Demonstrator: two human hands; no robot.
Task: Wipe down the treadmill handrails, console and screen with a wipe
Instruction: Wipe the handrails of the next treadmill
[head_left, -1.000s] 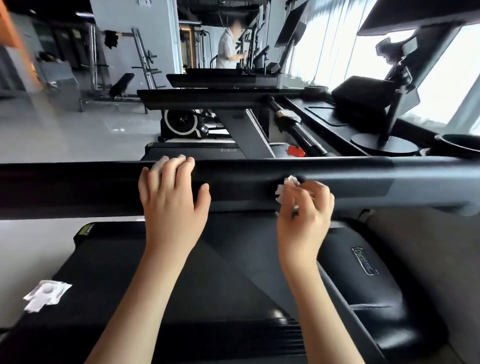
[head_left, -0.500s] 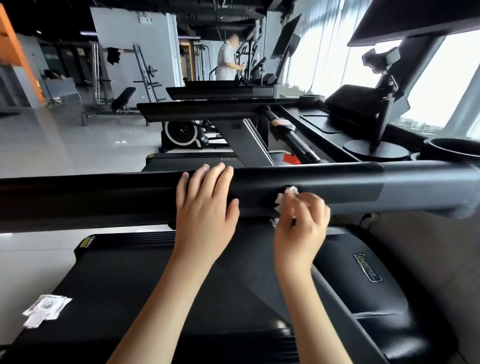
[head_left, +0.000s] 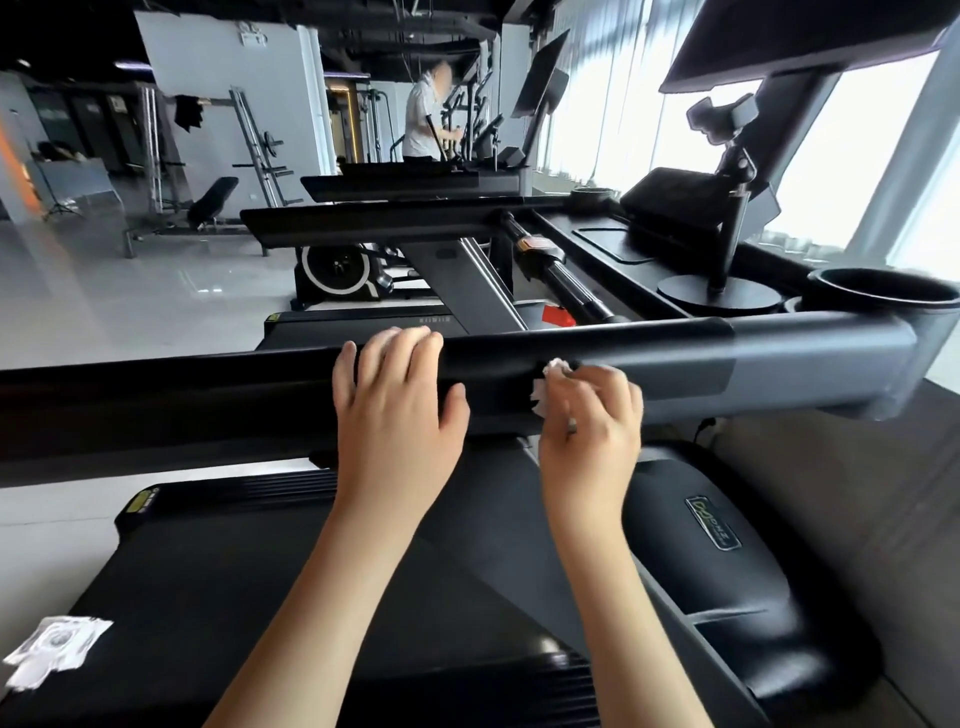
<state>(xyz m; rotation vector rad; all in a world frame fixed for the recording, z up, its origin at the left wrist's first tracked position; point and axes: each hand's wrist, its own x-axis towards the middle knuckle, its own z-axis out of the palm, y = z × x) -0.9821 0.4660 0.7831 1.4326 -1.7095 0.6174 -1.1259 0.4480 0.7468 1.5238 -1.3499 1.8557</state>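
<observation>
- Left hand (head_left: 400, 415) lay flat on the black handrail (head_left: 208, 400), fingers relaxed over its top.
- Right hand (head_left: 592, 426) pinched the crumpled white wipe (head_left: 548, 387), pressing it against the handrail's front face.

We see a smooth, semi-gloss black handrail (head_left: 208, 400), its three o'clock end matt grey; the white wipe (head_left: 545, 387) looks crumpled paper.

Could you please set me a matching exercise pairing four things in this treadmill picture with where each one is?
1 left hand
2 crumpled white wipe
3 torn white wrapper
4 round black cup holder

a on the black treadmill belt
b resting on the long black handrail
c pinched in the right hand
d beyond the handrail's grey end

Pairs: 1-b; 2-c; 3-a; 4-d
</observation>
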